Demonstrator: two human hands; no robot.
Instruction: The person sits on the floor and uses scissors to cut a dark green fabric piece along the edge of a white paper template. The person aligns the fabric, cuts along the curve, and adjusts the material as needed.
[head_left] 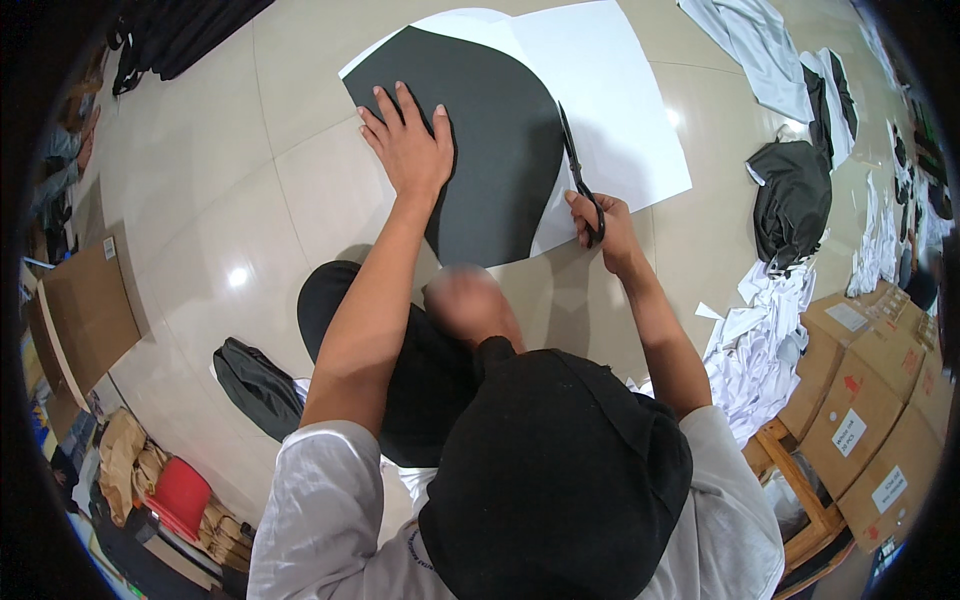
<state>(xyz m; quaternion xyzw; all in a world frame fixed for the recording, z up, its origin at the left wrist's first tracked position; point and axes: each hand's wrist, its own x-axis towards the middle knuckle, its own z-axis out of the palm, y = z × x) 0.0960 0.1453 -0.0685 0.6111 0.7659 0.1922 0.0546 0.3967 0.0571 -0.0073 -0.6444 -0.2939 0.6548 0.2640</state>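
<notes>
A dark grey curved sheet [490,130] lies flat on the floor over a larger white sheet [625,95]. I cannot tell whether they are paper or cloth. My left hand [412,155] rests flat on the dark sheet's left part, fingers spread. At the right, my right hand [608,232] grips black-handled scissors [575,155] by the finger loops. Their blades point away from me along the curved right edge of the dark sheet, over the white one. Whether they stand apart is hard to see.
Heaped white scraps [755,365] lie to the right, beside stacked cardboard boxes [850,440] and a wooden frame [805,500]. A dark cloth bundle [790,195] and pale grey cloth [750,50] are further off. Leftward are a folded dark piece [255,385] and an opened carton [90,310].
</notes>
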